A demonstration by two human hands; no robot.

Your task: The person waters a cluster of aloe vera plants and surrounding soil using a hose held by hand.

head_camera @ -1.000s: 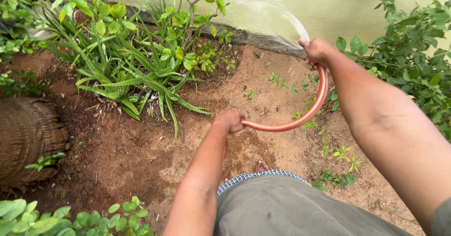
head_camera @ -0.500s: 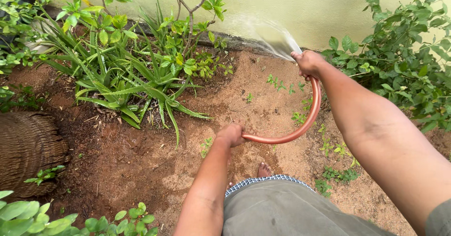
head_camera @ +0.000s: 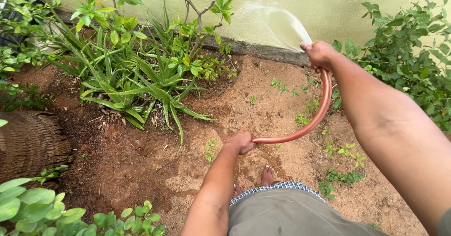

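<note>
My right hand (head_camera: 318,54) grips the end of an orange-brown garden hose (head_camera: 314,117), and a fan of water (head_camera: 272,24) sprays from it up and left toward the wall and the plants. The hose curves down in an arc to my left hand (head_camera: 241,142), which is closed around it lower in the view. The water reaches toward a small branching shrub (head_camera: 199,24) and the spiky green plants (head_camera: 150,85) beside it.
A pale green wall (head_camera: 329,1) with a concrete kerb runs along the back. Leafy bushes (head_camera: 413,53) stand at right, a palm trunk base (head_camera: 28,142) at left, low green leaves (head_camera: 56,212) at bottom left. Damp brown soil (head_camera: 141,161) and my bare feet (head_camera: 268,175) lie below.
My right hand has lifted the hose end slightly and the spray has swung further left toward the shrub. My left hand has slid a little lower along the hose.
</note>
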